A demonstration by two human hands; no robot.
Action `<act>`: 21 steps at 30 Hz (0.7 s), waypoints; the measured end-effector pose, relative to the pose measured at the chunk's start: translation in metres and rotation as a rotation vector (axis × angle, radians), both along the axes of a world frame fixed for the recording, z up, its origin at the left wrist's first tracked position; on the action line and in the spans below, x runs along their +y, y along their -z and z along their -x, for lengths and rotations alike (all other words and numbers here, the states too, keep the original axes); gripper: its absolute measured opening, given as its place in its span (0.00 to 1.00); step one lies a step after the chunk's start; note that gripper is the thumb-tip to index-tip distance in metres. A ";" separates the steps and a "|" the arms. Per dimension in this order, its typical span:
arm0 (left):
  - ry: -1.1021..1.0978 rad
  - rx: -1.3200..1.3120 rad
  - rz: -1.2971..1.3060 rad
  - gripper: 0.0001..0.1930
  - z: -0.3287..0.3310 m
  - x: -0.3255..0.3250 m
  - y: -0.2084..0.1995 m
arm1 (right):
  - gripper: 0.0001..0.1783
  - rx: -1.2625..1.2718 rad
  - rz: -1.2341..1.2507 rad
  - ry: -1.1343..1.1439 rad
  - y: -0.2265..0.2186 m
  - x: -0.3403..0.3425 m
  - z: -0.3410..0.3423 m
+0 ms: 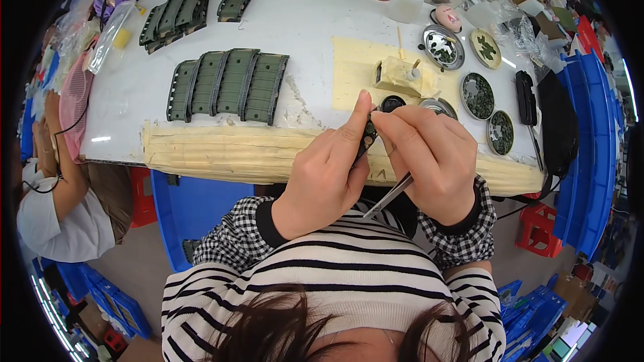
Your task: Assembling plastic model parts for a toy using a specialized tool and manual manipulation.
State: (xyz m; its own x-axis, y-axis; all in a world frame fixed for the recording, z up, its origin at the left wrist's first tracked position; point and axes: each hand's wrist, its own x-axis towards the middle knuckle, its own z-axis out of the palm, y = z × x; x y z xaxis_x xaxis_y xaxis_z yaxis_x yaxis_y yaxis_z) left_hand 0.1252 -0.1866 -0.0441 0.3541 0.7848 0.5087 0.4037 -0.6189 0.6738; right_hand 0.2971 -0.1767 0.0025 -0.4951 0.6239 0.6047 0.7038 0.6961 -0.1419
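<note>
Near the table's front edge, my left hand (320, 177) is closed on a small dark green strip-like piece (367, 137). My right hand (436, 161) meets it there, with thumb and forefinger pinched at the piece's upper end; whatever lies between those fingertips is too small to make out. Steel tweezers (389, 196) are tucked in the right hand, their free end slanting down toward my striped top. Just beyond my fingers are a small black round container (392, 102) and a cream, tape-covered block (402, 79) with a stick standing in it.
Dark green panels (228, 87) lie on the left, more panels (176, 15) behind. Dishes of small dark green parts (477, 96) stand at right, near a black-handled tool (525, 97). Cream padding (228, 154) lines the front edge. A co-worker's arm (70, 188) is at far left.
</note>
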 end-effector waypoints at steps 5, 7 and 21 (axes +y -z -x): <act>0.014 0.018 0.008 0.41 0.000 -0.001 0.001 | 0.19 -0.100 -0.028 -0.056 -0.002 0.003 -0.007; 0.018 0.048 0.033 0.40 0.000 -0.002 -0.003 | 0.19 -0.172 -0.015 -0.045 -0.010 0.001 -0.006; 0.069 -0.068 0.102 0.41 -0.004 0.001 -0.004 | 0.14 0.356 0.226 -0.028 0.004 0.005 -0.007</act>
State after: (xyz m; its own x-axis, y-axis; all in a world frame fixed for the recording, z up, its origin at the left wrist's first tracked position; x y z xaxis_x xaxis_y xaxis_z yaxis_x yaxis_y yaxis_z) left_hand 0.1291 -0.1858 -0.0405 0.3767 0.8087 0.4518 0.3136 -0.5703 0.7592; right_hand 0.3044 -0.1720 -0.0017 -0.2987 0.7498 0.5904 0.5641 0.6377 -0.5245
